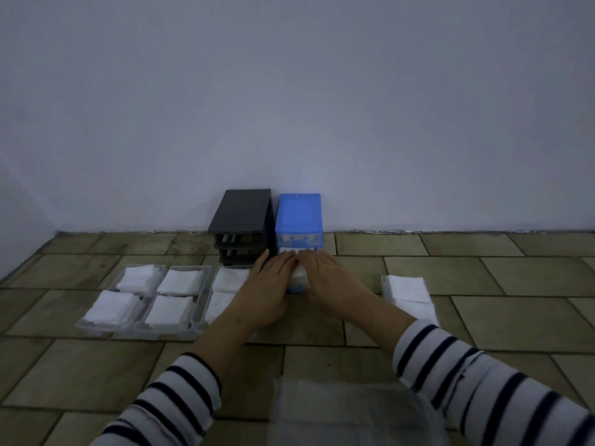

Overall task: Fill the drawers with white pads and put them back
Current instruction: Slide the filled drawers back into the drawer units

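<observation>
Trouble, as we judge it from the head view, lies in the slide: our left hand [269, 278] and right hand [325, 272] lie flat, fingers straight, on either side of a blue-fronted drawer [297, 280] holding white pads, pressing rather than clasping it. Just beyond our fingertips stands the blue cabinet [299, 220]; a skewed push could jam the drawer in its slot or ruck up the pads. Left of our left hand, three clear drawers [180, 297] sit filled with white pads [175, 309]. Beyond them the black cabinet [241, 220] stands with open slots. Right of our right hand lies a loose pad stack [407, 294].
</observation>
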